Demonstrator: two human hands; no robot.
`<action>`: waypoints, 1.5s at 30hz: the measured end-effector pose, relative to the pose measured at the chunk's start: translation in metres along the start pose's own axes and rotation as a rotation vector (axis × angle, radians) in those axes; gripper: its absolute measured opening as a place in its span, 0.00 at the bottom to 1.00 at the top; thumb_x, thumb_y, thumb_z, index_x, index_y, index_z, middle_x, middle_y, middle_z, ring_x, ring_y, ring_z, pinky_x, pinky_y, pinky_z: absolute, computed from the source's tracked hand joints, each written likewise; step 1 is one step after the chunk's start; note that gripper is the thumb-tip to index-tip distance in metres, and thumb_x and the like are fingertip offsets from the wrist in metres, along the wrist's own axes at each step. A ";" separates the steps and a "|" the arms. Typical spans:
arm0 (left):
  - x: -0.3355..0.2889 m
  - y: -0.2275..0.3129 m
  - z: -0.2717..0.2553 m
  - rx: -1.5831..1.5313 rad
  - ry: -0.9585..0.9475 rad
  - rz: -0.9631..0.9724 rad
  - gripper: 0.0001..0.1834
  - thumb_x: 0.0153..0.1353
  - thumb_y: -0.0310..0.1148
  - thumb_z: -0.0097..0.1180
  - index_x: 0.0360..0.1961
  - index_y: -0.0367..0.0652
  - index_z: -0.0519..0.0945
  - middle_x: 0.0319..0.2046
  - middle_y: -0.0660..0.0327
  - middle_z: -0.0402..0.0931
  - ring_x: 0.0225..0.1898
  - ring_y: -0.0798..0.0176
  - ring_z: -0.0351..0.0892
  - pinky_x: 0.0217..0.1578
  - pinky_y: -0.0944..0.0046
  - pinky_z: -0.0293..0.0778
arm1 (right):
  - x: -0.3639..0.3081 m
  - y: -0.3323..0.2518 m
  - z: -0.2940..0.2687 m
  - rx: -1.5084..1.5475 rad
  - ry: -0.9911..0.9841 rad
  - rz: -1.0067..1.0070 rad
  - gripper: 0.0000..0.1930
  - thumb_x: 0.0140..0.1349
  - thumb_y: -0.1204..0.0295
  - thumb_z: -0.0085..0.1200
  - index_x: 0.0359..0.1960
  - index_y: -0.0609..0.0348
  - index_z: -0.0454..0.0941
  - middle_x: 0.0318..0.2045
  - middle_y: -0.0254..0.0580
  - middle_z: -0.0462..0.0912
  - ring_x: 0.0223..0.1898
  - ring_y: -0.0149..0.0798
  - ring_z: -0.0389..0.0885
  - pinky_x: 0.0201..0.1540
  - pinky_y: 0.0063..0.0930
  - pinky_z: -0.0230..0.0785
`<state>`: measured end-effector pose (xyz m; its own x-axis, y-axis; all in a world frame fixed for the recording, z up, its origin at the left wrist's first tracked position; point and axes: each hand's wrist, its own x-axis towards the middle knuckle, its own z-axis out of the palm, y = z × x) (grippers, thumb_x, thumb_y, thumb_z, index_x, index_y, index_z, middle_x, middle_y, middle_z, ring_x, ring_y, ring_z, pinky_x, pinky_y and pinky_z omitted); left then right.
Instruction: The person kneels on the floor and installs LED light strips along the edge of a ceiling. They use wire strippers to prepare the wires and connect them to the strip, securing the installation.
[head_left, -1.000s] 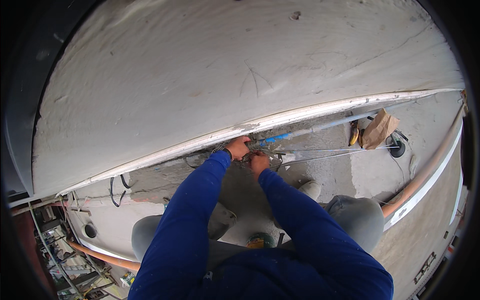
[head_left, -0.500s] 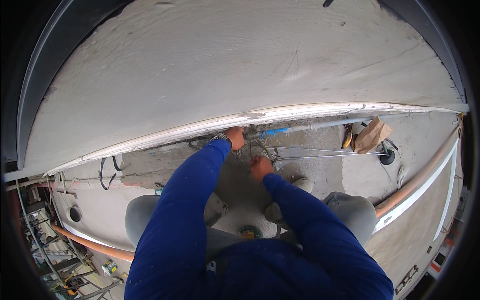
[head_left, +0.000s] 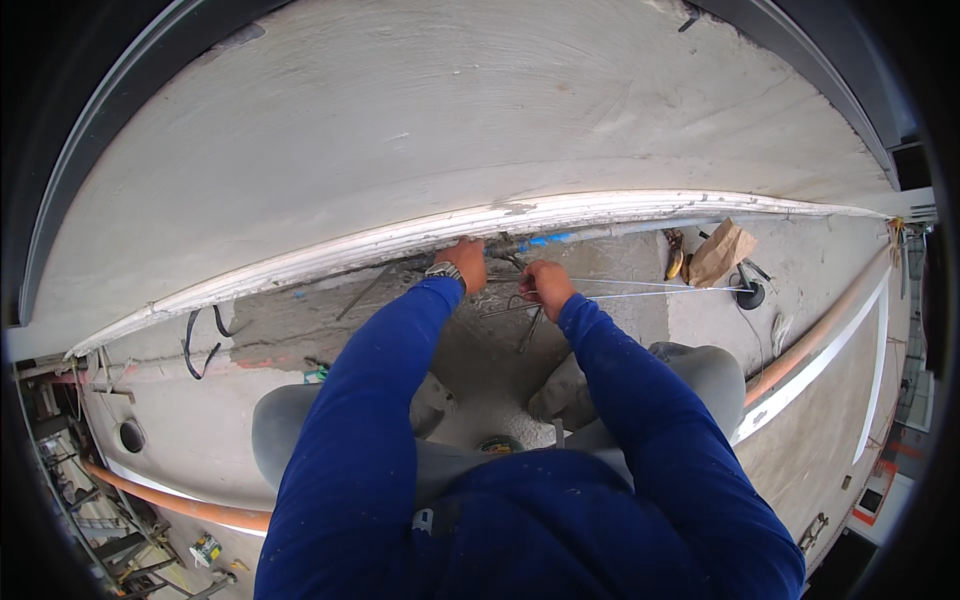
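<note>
At the base of the wall, my left hand [head_left: 466,262], with a watch on its wrist, is closed just under the white ribbed trim [head_left: 560,207]. What its fingers grip is hidden. A little to the right, my right hand [head_left: 547,288] is closed with fingers pinched among thin, bent metal rods [head_left: 528,335]; which one it holds, if any, is too small to make out. A white cord [head_left: 650,292] stretches from beside this hand toward a round black object [head_left: 749,296] at the right. Past my left hand, a grey pipe with blue marks [head_left: 548,241] follows the wall.
A brown paper bag [head_left: 722,252] lies at the right beside dark-and-yellow gloves or shoes [head_left: 674,256]. Black cable loops [head_left: 196,345] stick up at the left. Behind me run orange pipes [head_left: 815,325]. A small bucket [head_left: 500,444] stands between my legs.
My right hand has moved up and right, closer to the wall, and the metal rods below it have shifted. The left hand stays at the wall base. My view has turned slightly.
</note>
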<state>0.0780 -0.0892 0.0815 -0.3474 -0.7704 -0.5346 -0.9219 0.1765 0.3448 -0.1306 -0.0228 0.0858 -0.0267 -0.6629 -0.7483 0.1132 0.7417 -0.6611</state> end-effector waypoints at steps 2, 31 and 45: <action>-0.016 0.008 -0.002 -0.012 0.054 -0.007 0.34 0.59 0.32 0.59 0.69 0.40 0.72 0.66 0.43 0.72 0.59 0.40 0.82 0.60 0.44 0.78 | -0.007 -0.005 0.004 -0.010 0.023 0.010 0.09 0.68 0.67 0.50 0.38 0.58 0.78 0.32 0.40 0.83 0.32 0.38 0.84 0.35 0.34 0.76; 0.018 0.001 0.087 -1.280 -0.412 -0.133 0.14 0.75 0.40 0.53 0.39 0.41 0.84 0.34 0.60 0.84 0.28 0.65 0.78 0.29 0.62 0.75 | -0.089 -0.031 0.081 0.020 -0.797 -0.266 0.24 0.79 0.55 0.48 0.30 0.62 0.80 0.30 0.46 0.84 0.30 0.40 0.78 0.36 0.36 0.72; 0.012 0.008 0.080 -0.947 -0.150 -0.045 0.09 0.68 0.36 0.60 0.34 0.42 0.84 0.29 0.60 0.83 0.31 0.62 0.83 0.29 0.58 0.77 | -0.018 0.028 0.019 -1.183 0.094 -0.340 0.14 0.65 0.66 0.55 0.42 0.64 0.86 0.43 0.68 0.87 0.49 0.67 0.86 0.53 0.57 0.79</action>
<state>0.0529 -0.0482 0.0159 -0.3941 -0.6664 -0.6329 -0.4369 -0.4700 0.7669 -0.1085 0.0079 0.0813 0.0443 -0.8665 -0.4972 -0.8800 0.2017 -0.4299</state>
